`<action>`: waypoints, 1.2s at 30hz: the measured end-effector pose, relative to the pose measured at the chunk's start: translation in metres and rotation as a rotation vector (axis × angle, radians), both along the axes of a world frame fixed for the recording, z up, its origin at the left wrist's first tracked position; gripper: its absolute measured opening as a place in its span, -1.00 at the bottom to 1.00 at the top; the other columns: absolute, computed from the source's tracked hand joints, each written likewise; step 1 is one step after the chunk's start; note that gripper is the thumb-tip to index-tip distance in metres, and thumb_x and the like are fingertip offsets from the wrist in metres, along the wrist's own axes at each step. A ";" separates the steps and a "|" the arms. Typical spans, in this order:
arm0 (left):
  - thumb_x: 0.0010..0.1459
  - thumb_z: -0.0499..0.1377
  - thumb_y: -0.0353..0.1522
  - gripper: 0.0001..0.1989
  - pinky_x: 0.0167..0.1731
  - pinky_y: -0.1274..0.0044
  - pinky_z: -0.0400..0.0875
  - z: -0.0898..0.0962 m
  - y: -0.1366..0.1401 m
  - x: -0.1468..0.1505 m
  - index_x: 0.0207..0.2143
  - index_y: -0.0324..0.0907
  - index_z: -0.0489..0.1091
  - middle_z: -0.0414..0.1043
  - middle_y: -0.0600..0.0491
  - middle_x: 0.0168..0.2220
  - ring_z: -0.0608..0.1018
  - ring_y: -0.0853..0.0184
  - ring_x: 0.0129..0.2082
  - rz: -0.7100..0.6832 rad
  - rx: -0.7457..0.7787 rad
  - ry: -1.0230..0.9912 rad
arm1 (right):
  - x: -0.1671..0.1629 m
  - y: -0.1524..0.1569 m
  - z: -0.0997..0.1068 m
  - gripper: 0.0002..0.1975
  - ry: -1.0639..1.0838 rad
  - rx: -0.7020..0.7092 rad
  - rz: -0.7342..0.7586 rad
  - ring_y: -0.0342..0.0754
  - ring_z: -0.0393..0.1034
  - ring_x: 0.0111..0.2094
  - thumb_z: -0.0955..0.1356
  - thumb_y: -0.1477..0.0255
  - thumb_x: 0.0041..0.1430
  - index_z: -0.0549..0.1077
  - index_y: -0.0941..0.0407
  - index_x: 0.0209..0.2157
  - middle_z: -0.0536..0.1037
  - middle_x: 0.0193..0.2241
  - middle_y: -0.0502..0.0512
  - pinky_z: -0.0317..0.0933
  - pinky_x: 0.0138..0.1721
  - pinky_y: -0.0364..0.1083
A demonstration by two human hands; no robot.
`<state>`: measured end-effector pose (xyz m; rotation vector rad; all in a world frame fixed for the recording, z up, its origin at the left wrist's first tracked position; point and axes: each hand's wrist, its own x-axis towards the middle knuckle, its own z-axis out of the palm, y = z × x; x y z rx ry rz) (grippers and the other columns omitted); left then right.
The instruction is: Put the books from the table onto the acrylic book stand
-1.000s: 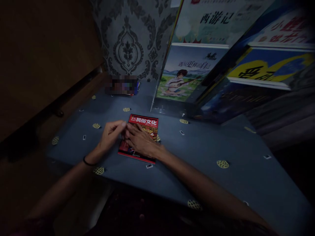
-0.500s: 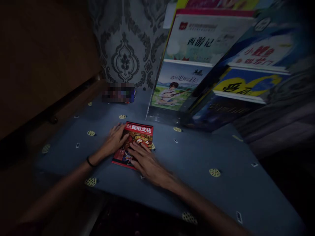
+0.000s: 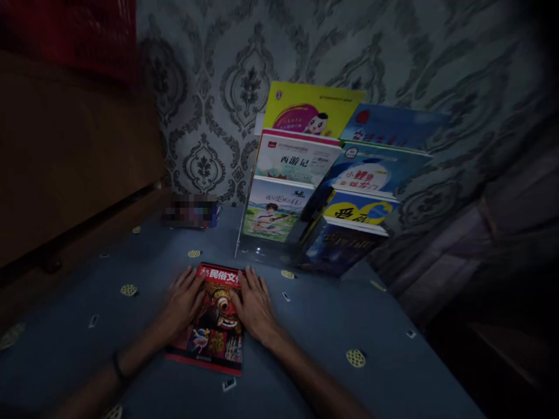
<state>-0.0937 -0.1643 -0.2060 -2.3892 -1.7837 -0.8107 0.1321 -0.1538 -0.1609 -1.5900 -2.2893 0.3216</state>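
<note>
A red and black book point(image 3: 218, 317) with a mask picture on its cover lies closed and face up on the blue patterned tablecloth point(image 3: 314, 337). Along its left edge rests my left hand point(image 3: 182, 302), fingers stretched out and thumb reaching onto the cover. My right hand point(image 3: 257, 305) lies flat at the right edge, its fingers pointing away from me and the thumb over the cover's side. Both hands partly cover the book's long edges. A dark band circles the left wrist.
Beyond the book, a clear stand point(image 3: 271, 250) holds several children's books in two columns, including a yellow one point(image 3: 314, 105) on top. A blurred-out item point(image 3: 190, 210) sits at the back left. Brown wooden furniture point(image 3: 74, 157) borders the left, and patterned wallpaper point(image 3: 248, 81) the back.
My right hand has moved from across the cover to the book's right edge, uncovering the mask picture. The left hand remains at the left edge. The view has tilted up, showing the whole book stand.
</note>
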 end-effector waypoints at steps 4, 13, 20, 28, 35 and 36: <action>0.29 0.02 -0.25 -0.58 0.19 0.10 0.34 0.000 0.002 0.000 0.12 -0.13 0.43 0.45 -0.13 0.18 0.41 0.00 0.25 -0.035 -0.011 -0.148 | 0.009 -0.018 -0.007 -0.42 -0.005 0.017 -0.007 0.30 -0.03 0.39 0.22 0.32 0.36 0.22 0.30 0.32 0.14 0.35 0.45 -0.04 0.34 0.35; -0.03 0.30 -0.01 -0.38 -0.04 0.27 0.53 0.040 0.002 0.014 0.00 -0.19 0.45 0.59 -0.12 -0.01 0.61 0.01 0.00 0.003 -0.420 -1.227 | 0.014 -0.026 -0.016 -0.41 0.078 0.020 0.052 0.27 -0.03 0.40 0.24 0.31 0.35 0.20 0.23 0.34 0.14 0.37 0.36 0.00 0.35 0.32; -0.16 0.44 -0.08 -0.46 -0.33 0.44 0.56 0.080 -0.004 0.039 -0.22 -0.24 0.46 0.64 -0.02 -0.38 0.67 0.19 -0.40 -0.029 -0.687 -1.599 | 0.011 -0.030 -0.014 -0.31 0.490 -0.014 0.043 0.18 0.04 0.39 0.19 0.18 0.38 0.00 0.23 0.40 0.15 0.37 0.36 0.07 0.33 0.23; 0.06 0.30 0.03 -0.53 -0.33 0.53 0.53 0.117 -0.003 0.049 -0.27 -0.20 0.41 0.61 0.07 -0.35 0.63 0.31 -0.35 -0.186 -0.334 -1.512 | 0.008 -0.023 0.024 -0.47 1.160 -0.348 0.115 0.15 0.60 -0.16 0.34 -0.01 0.20 0.51 0.16 -0.06 0.68 -0.18 0.21 0.48 -0.11 0.11; -0.01 0.32 0.09 -0.46 -0.31 0.51 0.51 0.118 -0.002 0.049 -0.28 -0.21 0.49 0.60 0.06 -0.37 0.59 0.31 -0.38 -0.257 -0.133 -1.415 | 0.016 -0.031 0.048 -0.61 0.956 0.106 0.097 0.09 0.60 -0.22 0.31 0.09 0.27 0.59 0.08 -0.14 0.70 -0.24 0.10 0.49 -0.13 0.04; -0.07 0.35 0.09 -0.46 -0.33 0.52 0.50 0.114 -0.003 0.049 -0.35 -0.22 0.51 0.59 0.06 -0.41 0.57 0.33 -0.42 -0.243 -0.150 -1.407 | 0.017 -0.032 0.045 -0.61 0.934 0.118 0.102 0.09 0.60 -0.24 0.31 0.10 0.27 0.59 0.08 -0.13 0.70 -0.26 0.10 0.50 -0.16 0.04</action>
